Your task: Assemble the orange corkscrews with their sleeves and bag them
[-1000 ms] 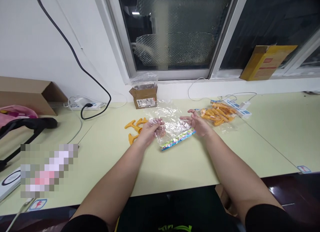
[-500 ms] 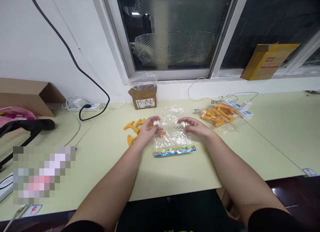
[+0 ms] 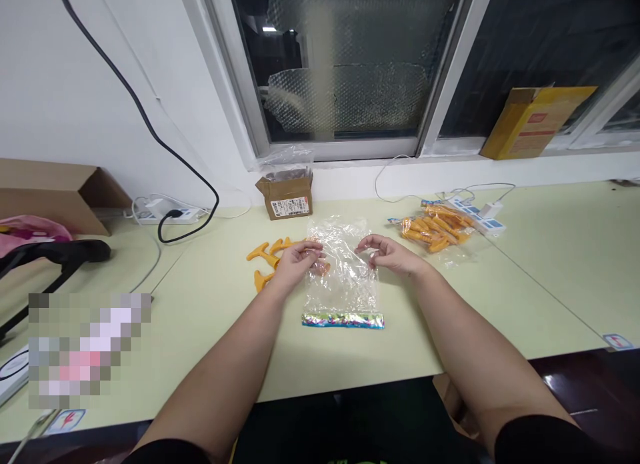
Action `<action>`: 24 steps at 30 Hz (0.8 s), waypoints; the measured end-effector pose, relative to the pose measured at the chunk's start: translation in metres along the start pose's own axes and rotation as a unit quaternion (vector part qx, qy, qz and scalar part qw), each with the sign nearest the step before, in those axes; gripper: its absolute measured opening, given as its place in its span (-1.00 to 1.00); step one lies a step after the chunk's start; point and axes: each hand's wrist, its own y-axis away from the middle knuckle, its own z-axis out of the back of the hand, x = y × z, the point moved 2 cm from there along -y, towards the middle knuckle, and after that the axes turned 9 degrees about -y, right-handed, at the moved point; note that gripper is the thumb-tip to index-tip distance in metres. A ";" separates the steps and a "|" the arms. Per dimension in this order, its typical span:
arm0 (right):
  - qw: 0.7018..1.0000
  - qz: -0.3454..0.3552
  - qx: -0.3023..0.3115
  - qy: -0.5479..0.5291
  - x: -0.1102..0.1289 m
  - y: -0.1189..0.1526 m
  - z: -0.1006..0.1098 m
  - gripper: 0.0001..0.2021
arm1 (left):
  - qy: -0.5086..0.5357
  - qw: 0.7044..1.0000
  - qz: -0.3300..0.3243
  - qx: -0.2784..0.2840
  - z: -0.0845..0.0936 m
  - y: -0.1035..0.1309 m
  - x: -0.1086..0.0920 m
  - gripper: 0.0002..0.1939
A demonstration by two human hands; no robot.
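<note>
A clear plastic bag (image 3: 343, 284) lies on the pale table, its colourful printed strip (image 3: 343, 320) nearest to me. At the bag's left edge is my left hand (image 3: 299, 263), its fingers curled over the plastic; whether they pinch it is hard to tell. My right hand (image 3: 387, 254) is at the bag's right edge, thumb and fingers apart. Several orange T-shaped pieces (image 3: 270, 259) lie beside and partly behind my left hand. One orange end shows by my left fingertips, under or within the plastic.
Filled bags of orange pieces (image 3: 435, 227) lie at the right, near a power strip (image 3: 487, 217). A small cardboard box (image 3: 290, 196) stands by the wall. Left are a larger box (image 3: 45, 191), a black cable (image 3: 145, 114) and a black frame (image 3: 75, 254).
The bag has shifted toward me and lies straighter, its printed strip lower and slightly further left. My left hand has dipped slightly; my right hand has hardly moved.
</note>
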 end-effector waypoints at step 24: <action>0.999 -0.011 -0.042 0.003 0.013 0.006 -0.007 -0.39 | 0.015 0.992 0.029 0.120 -0.008 0.009 -0.014 -0.18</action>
